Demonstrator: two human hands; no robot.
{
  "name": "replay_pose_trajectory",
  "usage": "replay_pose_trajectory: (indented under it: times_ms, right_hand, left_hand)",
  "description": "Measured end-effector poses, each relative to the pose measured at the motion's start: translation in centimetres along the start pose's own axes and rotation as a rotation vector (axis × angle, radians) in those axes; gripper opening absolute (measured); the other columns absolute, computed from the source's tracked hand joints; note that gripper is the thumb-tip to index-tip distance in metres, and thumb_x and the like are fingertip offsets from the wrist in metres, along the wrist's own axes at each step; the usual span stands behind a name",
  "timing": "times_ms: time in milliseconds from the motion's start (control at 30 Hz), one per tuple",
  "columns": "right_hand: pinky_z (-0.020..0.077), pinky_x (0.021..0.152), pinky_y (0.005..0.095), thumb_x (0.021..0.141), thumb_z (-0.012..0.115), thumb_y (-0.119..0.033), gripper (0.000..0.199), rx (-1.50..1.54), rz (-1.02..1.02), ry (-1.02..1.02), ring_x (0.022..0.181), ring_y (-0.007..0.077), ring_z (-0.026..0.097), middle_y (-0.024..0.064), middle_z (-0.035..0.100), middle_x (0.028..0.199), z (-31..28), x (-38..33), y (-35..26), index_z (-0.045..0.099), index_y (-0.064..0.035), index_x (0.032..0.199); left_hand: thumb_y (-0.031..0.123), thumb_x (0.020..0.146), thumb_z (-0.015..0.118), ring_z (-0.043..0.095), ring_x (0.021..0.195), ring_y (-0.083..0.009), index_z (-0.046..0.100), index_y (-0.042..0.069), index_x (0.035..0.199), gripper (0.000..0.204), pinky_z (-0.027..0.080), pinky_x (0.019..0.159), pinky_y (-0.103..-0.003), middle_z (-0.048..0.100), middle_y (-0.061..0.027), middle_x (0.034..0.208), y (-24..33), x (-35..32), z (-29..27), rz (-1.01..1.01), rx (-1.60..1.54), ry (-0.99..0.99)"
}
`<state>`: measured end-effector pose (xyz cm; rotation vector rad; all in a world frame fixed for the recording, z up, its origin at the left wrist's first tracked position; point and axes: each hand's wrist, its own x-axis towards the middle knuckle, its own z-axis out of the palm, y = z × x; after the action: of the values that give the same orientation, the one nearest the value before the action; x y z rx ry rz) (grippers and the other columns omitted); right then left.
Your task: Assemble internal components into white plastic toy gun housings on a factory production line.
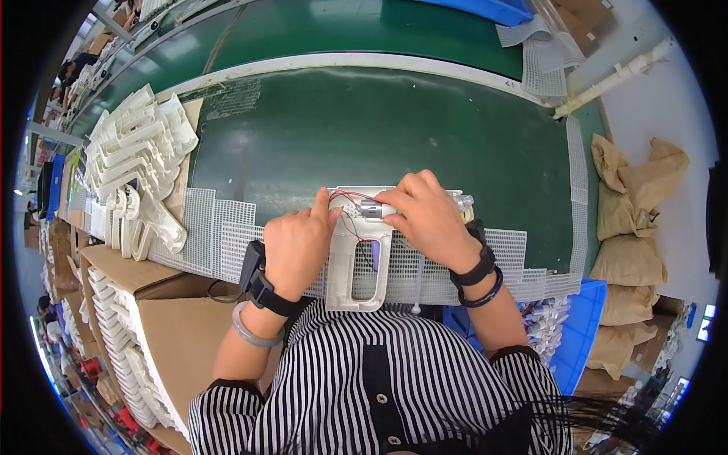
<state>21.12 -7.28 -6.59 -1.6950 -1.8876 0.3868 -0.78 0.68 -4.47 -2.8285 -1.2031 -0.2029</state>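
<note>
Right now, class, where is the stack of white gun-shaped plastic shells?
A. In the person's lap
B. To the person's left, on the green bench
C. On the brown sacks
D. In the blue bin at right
B: the white gun-shaped shells are piled at the left on the green bench.

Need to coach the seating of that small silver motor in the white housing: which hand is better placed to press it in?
Probably the right hand: its fingertips already pinch the motor; the left hand steadies the white housing.
</note>
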Motion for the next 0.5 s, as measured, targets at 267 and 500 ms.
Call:
replay_pose_trajectory:
  times_ms: [267, 500]
  right_hand:
    - [0.0517, 0.087, 0.0380, 0.082, 0.080, -0.016, 0.032, -0.034, 0.033, -0.003, 0.101, 0.0238, 0.056, 0.0020, 0.061, 0.100, 0.5, -0.5, -0.1, 0.074, -0.0127, 0.114]
    - [0.0519, 0.091, 0.0387, 0.085, 0.078, -0.017, 0.031, -0.034, 0.053, -0.032, 0.104, 0.0252, 0.056, 0.0037, 0.061, 0.102, 0.3, -0.3, -0.5, 0.074, -0.0129, 0.115]
  left_hand:
    - [0.036, 0.107, 0.049, 0.072, 0.074, -0.0329, 0.066, 0.009, 0.133, 0.041, 0.055, 0.066, -0.042, 0.073, -0.0146, 0.081, -4.1, 0.7, -1.8, -0.069, -0.516, -0.240]
    - [0.020, 0.104, 0.056, 0.068, 0.072, -0.0268, 0.057, 0.004, 0.141, 0.040, 0.053, 0.068, -0.038, 0.071, -0.0158, 0.088, -3.8, -1.7, 0.9, -0.020, -0.590, 0.125]
